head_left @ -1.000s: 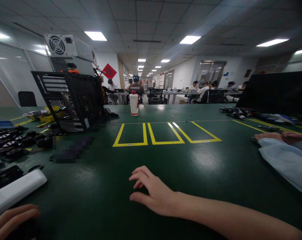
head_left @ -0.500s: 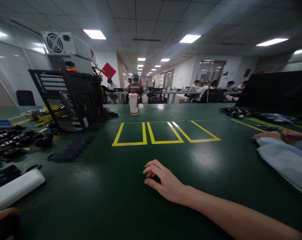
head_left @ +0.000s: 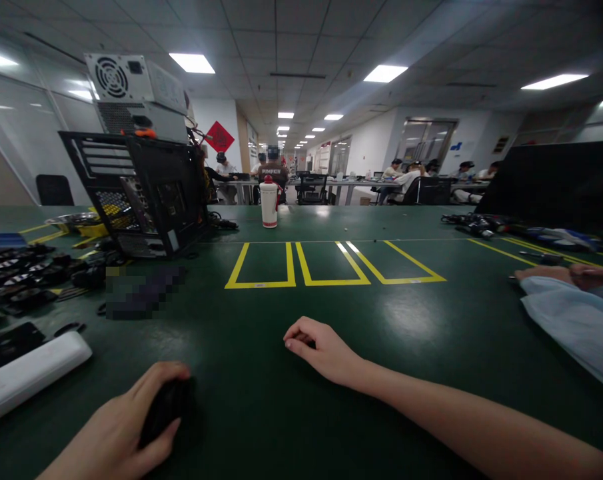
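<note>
At the lower left, my left hand (head_left: 124, 423) is wrapped round a dark, rounded object (head_left: 166, 410) that looks like a computer mouse. My right hand (head_left: 321, 348) rests on the green table (head_left: 261, 387) near the middle, its fingers curled in and the thumb close to them. Whether anything small lies inside those fingers is hidden. Beyond my right hand, yellow tape (head_left: 336, 282) marks three outlines on the tabletop.
A black computer case (head_left: 146, 193) with power supplies (head_left: 131, 83) on top stands at the left. Nearby lie cables (head_left: 26, 273) and a white bar (head_left: 36, 377). A white bottle (head_left: 269, 205) stands farther back. At the right are another person's hands and sleeves (head_left: 571, 320).
My left hand has come in from the lower left edge with the dark object. The fingers of my right hand have curled closer together. The view has shifted slightly.
</note>
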Tool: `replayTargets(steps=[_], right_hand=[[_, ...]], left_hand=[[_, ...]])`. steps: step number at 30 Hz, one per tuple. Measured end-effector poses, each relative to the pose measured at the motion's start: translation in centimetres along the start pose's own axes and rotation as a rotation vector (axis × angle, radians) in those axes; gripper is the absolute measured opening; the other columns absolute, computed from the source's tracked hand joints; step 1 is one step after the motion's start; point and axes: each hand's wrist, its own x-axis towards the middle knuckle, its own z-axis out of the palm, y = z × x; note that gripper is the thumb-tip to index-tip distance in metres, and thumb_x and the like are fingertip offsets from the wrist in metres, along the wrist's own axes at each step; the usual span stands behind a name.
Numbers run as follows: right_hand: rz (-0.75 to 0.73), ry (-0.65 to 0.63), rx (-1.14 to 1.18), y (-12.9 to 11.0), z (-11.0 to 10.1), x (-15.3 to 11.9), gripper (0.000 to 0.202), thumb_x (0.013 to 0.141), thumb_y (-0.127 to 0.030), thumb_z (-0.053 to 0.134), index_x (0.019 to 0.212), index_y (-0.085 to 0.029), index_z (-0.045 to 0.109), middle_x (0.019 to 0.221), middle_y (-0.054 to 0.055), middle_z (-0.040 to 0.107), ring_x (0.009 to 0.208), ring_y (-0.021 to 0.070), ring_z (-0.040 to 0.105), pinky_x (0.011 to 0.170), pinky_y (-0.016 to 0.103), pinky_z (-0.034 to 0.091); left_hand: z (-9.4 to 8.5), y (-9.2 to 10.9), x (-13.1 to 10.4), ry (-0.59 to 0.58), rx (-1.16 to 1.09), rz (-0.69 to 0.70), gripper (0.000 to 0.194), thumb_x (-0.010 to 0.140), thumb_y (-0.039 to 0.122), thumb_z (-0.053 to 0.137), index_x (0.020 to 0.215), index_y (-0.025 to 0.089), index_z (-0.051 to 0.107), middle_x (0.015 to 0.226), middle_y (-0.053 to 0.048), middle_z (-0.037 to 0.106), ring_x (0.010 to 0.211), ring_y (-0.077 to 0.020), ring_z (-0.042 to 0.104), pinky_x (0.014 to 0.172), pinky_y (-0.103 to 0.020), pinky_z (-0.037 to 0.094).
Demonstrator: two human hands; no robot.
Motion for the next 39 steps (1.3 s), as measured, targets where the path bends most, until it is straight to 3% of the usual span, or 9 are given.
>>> replayTargets(steps=[2, 5, 9, 13, 17, 22, 28, 39], right_hand=[[0.024, -0.008, 0.061, 0.5, 0.1, 0.9, 0.024, 0.082, -0.036, 0.042, 0.094, -0.020, 0.054, 0.090, 0.002, 0.055, 0.080, 0.0139, 0.054, 0.071, 0.030, 0.046], [0.053, -0.010, 0.198, 1.6, 0.1, 2.5, 0.027, 0.082, -0.039, 0.041, 0.096, -0.017, 0.051, 0.088, 0.002, 0.055, 0.077, 0.0138, 0.056, 0.068, 0.030, 0.048], [0.051, 0.100, 0.328, 2.8, -0.6, 3.8, 0.029, 0.082, -0.038, 0.041, 0.102, -0.017, 0.047, 0.095, 0.004, 0.054, 0.079, 0.0135, 0.056, 0.070, 0.030, 0.049], [0.134, 0.196, 0.345, 3.5, -1.9, 4.1, 0.026, 0.079, -0.031, 0.048, 0.101, -0.015, 0.049, 0.096, 0.006, 0.056, 0.088, 0.0148, 0.055, 0.079, 0.032, 0.047], [0.162, 0.199, 0.457, 4.1, -2.6, 4.4, 0.025, 0.076, -0.025, 0.054, 0.098, -0.014, 0.052, 0.095, 0.006, 0.058, 0.088, 0.0149, 0.056, 0.081, 0.033, 0.046], [0.081, 0.214, 0.480, 4.8, -2.3, 4.4, 0.027, 0.073, -0.025, 0.056, 0.098, -0.015, 0.053, 0.098, 0.006, 0.057, 0.089, 0.0152, 0.056, 0.082, 0.034, 0.044], [0.022, 0.218, 0.485, 4.5, -2.2, 3.7, 0.034, 0.073, -0.025, 0.056, 0.105, -0.020, 0.048, 0.105, 0.005, 0.052, 0.090, 0.0144, 0.055, 0.083, 0.033, 0.043], [-0.058, 0.307, 0.474, 4.6, -1.6, 3.9, 0.021, 0.073, -0.030, 0.057, 0.091, -0.019, 0.053, 0.092, 0.002, 0.055, 0.089, 0.0142, 0.053, 0.084, 0.032, 0.042]], left_hand=[[0.2, 2.4, 3.0, -0.151, -0.115, 0.006, 0.037, 0.074, 0.030, 0.046, 0.109, 0.024, 0.039, 0.097, -0.003, 0.057, 0.074, -0.0179, 0.061, 0.064, -0.028, 0.048], [1.4, 5.8, 8.2, -0.206, -0.199, 0.085, 0.037, 0.073, 0.031, 0.047, 0.109, 0.024, 0.038, 0.101, -0.003, 0.052, 0.078, -0.0180, 0.059, 0.066, -0.030, 0.047], [4.3, 8.6, 14.1, -0.134, -0.237, 0.141, 0.041, 0.071, 0.033, 0.050, 0.109, 0.023, 0.038, 0.105, -0.004, 0.049, 0.083, -0.0200, 0.058, 0.070, -0.032, 0.046], [6.7, 9.6, 17.2, -0.061, -0.224, 0.172, 0.043, 0.072, 0.034, 0.051, 0.111, 0.023, 0.037, 0.110, -0.005, 0.047, 0.091, -0.0218, 0.055, 0.075, -0.034, 0.045], [7.4, 9.5, 17.7, -0.023, -0.202, 0.221, 0.045, 0.075, 0.035, 0.050, 0.115, 0.022, 0.033, 0.114, -0.006, 0.046, 0.096, -0.0226, 0.054, 0.077, -0.034, 0.045], [7.5, 8.9, 17.2, 0.038, -0.200, 0.278, 0.068, 0.075, 0.037, 0.054, 0.127, 0.019, 0.015, 0.125, -0.011, 0.039, 0.111, -0.0251, 0.044, 0.089, -0.038, 0.039], [7.8, 8.6, 17.0, 0.093, -0.195, 0.351, 0.067, 0.072, 0.037, 0.059, 0.124, 0.020, 0.020, 0.124, -0.009, 0.040, 0.113, -0.0243, 0.041, 0.092, -0.039, 0.037], [8.1, 8.5, 16.9, 0.153, -0.198, 0.421, 0.068, 0.069, 0.030, 0.064, 0.122, 0.022, 0.021, 0.119, -0.008, 0.042, 0.107, -0.0241, 0.047, 0.088, -0.040, 0.041]])
